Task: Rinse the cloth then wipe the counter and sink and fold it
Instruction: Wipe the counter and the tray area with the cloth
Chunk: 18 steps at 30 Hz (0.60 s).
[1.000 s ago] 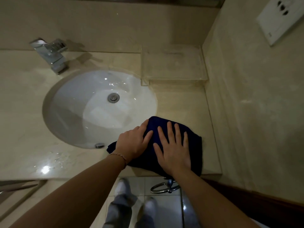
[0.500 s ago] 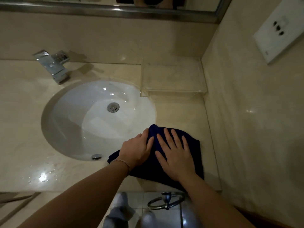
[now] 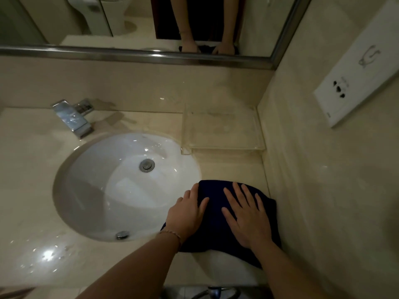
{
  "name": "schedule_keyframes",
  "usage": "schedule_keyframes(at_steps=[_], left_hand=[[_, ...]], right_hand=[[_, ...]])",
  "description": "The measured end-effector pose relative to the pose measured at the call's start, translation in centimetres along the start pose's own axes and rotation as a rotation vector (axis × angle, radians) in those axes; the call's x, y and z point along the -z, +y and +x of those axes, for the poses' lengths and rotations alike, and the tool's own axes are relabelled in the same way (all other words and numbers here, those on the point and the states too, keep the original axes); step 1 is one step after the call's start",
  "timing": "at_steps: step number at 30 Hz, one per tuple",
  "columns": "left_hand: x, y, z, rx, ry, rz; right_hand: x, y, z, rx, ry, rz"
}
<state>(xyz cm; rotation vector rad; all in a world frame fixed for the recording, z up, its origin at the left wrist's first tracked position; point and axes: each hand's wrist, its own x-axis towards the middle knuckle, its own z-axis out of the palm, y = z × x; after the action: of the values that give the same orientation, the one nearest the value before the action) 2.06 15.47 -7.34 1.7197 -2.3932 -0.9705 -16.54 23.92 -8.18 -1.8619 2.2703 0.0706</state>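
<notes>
Both forearms reach in from the counter's (image 3: 32, 169) front edge. The left hand (image 3: 186, 214) and right hand (image 3: 246, 216) lie flat, fingers spread, pressing the dark blue cloth (image 3: 216, 203) at the front right, beside the sink (image 3: 90, 190).

clear tray (image 3: 222, 134) blocks corner, counter (image 3: 32, 169) left open

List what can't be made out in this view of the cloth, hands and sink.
- Cloth, head view: the parts under the left hand and right hand are hidden, and it is too dark to show folds.
- Palms: face down, so contact with the cloth is unseen.
- Tap: the spout opening faces away; no running water can be made out.
- Object below the counter edge: cut off by the bottom edge.
</notes>
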Motion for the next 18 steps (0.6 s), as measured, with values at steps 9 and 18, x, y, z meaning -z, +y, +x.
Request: schedule_keyframes(at_steps=[9, 18], left_hand=[[0.2, 0.0, 4.2, 0.006, -0.033, -0.155], [4.9, 1.6, 7.9, 0.417, 0.349, -0.736]], right_hand=[[0.6, -0.2, 3.2, -0.053, -0.012, -0.023], [5.9, -2.2, 5.3, -0.325, 0.181, 0.283]])
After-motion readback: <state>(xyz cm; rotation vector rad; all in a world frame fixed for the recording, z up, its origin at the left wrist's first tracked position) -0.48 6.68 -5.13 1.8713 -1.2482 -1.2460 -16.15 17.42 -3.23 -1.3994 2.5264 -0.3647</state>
